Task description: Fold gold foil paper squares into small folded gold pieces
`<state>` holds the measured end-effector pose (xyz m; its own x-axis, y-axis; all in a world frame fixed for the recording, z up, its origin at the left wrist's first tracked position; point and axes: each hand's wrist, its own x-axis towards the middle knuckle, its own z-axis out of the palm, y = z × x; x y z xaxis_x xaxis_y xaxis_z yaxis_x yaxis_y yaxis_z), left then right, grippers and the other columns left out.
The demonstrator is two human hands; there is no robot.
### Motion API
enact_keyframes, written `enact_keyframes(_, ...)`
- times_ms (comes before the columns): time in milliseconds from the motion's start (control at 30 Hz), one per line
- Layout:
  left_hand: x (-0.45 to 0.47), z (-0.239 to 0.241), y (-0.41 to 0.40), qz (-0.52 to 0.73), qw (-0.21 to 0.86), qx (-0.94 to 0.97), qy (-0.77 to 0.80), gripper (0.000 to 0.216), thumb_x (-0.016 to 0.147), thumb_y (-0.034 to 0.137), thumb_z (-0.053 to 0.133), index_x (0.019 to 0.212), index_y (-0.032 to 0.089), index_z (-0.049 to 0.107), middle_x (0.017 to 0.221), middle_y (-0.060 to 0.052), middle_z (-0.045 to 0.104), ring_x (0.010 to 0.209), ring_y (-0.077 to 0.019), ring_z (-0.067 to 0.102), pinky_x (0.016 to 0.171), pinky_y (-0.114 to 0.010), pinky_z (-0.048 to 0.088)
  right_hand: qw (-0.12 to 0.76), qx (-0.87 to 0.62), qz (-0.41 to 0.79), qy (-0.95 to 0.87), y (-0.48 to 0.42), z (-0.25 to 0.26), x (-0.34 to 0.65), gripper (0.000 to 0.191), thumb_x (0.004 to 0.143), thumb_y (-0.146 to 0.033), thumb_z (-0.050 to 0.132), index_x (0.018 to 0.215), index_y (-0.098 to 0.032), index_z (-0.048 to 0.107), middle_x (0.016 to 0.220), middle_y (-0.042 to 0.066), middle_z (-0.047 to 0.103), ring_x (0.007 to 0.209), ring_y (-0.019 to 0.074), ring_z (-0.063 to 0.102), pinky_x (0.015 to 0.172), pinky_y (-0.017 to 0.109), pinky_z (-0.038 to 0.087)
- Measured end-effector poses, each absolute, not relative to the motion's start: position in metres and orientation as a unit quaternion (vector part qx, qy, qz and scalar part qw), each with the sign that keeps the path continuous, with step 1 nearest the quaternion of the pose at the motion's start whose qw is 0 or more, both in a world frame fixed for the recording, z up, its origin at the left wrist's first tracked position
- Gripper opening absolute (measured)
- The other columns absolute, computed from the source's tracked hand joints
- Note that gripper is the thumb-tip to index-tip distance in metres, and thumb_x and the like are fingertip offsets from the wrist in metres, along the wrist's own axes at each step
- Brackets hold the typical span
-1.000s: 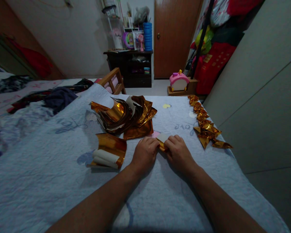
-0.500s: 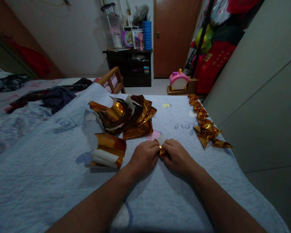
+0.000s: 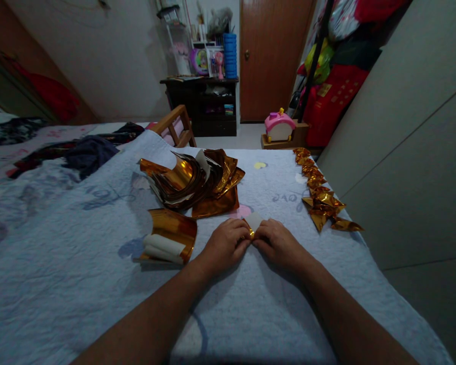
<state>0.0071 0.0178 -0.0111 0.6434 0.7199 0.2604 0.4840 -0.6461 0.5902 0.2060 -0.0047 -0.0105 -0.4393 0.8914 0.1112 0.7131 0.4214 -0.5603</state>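
Note:
Both of my hands meet over a small gold foil paper point(image 3: 254, 220), whose pale backing shows above my fingertips. My left hand point(image 3: 228, 241) pinches it from the left, and my right hand point(image 3: 275, 239) pinches it from the right. Most of the paper is hidden under my fingers. Left of my left hand, a curled stack of gold foil paper point(image 3: 173, 228) lies with its white side rolled inward. Behind it rests a larger fanned pile of gold foil sheets point(image 3: 182, 177). Along the right edge runs a row of folded gold foil pieces point(image 3: 323, 203).
A pale blue quilted cover point(image 3: 99, 284) lies under everything. At the left are rumpled dark clothes point(image 3: 91, 152). Beyond the far edge stand a wooden chair point(image 3: 178, 126), a dark cabinet point(image 3: 197, 109) and a pink toy point(image 3: 280, 125). A pale cabinet wall point(image 3: 414, 167) borders the right.
My fingers have shifted slightly on the foil paper, and its lower gold part that showed between my hands is now mostly covered. The piles have not moved.

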Motion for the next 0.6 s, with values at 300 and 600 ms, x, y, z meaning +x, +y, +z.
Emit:
enact_keyframes(300,0.0117,-0.0140,0.0190,0.224,0.208,0.878,0.369,0.016,0.097,0.016,0.052,0.089,0.017,0.066,0.097,-0.007,0.066,0.097,-0.0216,0.058,0.091,-0.037,0.047,0.189,-0.531,0.207,-0.800,-0.0047,-0.0056,0.2028,0.019,0.096,-0.019,0.056,0.081,-0.017,0.068,0.082,0.006,0.068,0.080,0.0189,0.058,0.076,0.032,0.039)
enact_keyframes(600,0.0147,-0.0138,0.0168,0.216,0.186,0.874,0.394,0.015,0.097,0.020,0.050,0.088,0.019,0.062,0.095,-0.006,0.062,0.096,-0.0220,0.055,0.092,-0.038,0.046,0.185,-0.561,0.178,-0.787,-0.0043,-0.0123,0.2028,0.017,0.094,-0.023,0.059,0.077,-0.018,0.063,0.077,0.004,0.066,0.075,0.0182,0.056,0.071,0.031,0.036)
